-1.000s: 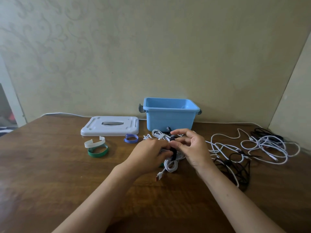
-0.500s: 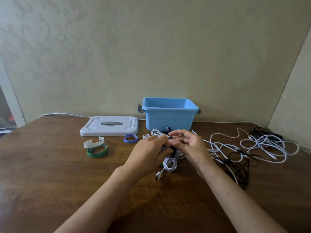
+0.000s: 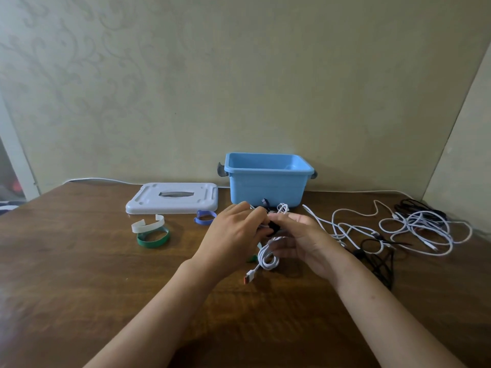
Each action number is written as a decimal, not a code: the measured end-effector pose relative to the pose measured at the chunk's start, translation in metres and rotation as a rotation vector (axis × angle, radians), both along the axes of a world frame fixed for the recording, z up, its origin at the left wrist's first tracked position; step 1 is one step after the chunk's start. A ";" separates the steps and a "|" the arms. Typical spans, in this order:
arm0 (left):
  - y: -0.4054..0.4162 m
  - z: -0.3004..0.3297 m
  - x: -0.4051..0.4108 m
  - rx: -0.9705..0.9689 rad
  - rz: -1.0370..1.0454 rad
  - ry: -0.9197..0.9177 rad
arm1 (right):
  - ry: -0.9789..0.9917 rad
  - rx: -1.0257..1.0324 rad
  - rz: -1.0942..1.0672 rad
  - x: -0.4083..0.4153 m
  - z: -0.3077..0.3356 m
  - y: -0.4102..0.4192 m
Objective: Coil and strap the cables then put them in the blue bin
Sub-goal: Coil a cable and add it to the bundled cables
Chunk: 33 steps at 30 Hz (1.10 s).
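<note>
1. Plain beige wall behind, and a brown wooden table [image 3: 79,274] in front of it; that is the whole stage in the one head-camera view, with everything for the job set along the table's far half.

2. Against the wall stands the blue bin [image 3: 267,185], open on top, with its white lid [image 3: 172,199] laid flat just to the left, presumably taken off so finished bundles can go straight in. From here I can't see anything in the bin.

3. Spare straps wait near the lid: a white strap [image 3: 148,225] touching a green strap [image 3: 153,239], and a blue strap [image 3: 204,217] closer to the hands.

4. Both hands meet just in front of the bin over a coiled white cable [image 3: 268,257]. The left hand [image 3: 233,243] has its fingers curled round the bundle to keep the loops together. The right hand [image 3: 305,241] pinches a black strap [image 3: 273,227] at the coil's middle, seemingly closing it. The cable's orange-tipped plug [image 3: 249,277] dangles below.

5. To the right lie loose white cables [image 3: 414,229] and a black cable [image 3: 377,264], tangled and not yet coiled, so I'd judge the task only just started.
</note>
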State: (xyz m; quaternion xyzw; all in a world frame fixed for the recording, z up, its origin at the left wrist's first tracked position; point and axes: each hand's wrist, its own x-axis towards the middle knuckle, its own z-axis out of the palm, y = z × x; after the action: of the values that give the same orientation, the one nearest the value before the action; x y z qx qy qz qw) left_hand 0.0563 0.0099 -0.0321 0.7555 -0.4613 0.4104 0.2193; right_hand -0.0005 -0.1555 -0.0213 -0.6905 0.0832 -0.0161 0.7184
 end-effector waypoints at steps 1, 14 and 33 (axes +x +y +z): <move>0.000 0.000 -0.001 0.000 -0.007 -0.014 | -0.019 0.019 -0.008 0.000 0.000 0.000; -0.002 0.000 0.005 -0.113 -0.075 0.686 | -0.262 0.056 -0.085 0.005 -0.004 -0.004; 0.019 0.018 0.018 -0.447 -0.226 1.318 | -0.326 -0.148 -0.076 0.006 -0.008 0.007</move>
State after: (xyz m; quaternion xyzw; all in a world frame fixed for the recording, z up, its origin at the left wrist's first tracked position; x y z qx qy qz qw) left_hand 0.0742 0.0288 -0.0140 0.7311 -0.2124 -0.0733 0.6443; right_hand 0.0057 -0.1484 -0.0289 -0.7260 -0.0096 -0.1607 0.6685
